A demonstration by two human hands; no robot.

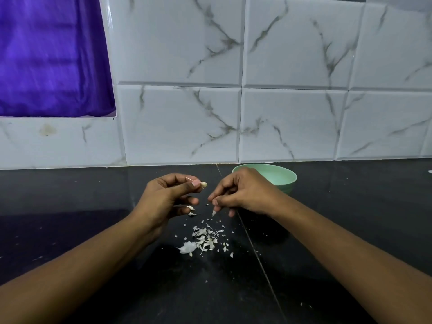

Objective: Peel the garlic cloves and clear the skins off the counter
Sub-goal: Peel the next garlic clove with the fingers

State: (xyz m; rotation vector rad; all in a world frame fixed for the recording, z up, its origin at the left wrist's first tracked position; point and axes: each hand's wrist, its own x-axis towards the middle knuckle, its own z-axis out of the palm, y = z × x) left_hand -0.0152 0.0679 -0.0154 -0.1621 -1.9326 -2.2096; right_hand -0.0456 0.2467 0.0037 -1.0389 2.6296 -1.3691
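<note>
Head view: both hands work a garlic clove over a dark bench, skins scattered below.

The left hand (168,197) pinches a small garlic clove (203,184) between thumb and forefinger, held above the bench (93,230) with its other fingers curled under. A curled skin strip (191,210) lies just beside those lower fingers. The right hand (243,192) is close by to the right, fingers bunched and pointing down, pinching a tiny skin flake (214,213) at their tips. Near both hands, toward the viewer, a loose pile of garlic skins (203,240) is spread on the bench, with stray bits around it. A pale green bowl (282,177) stands behind the right hand, near the marbled wall tiles (280,113); what it holds is hidden. Purple cloth (46,54) fills the upper left.
</note>
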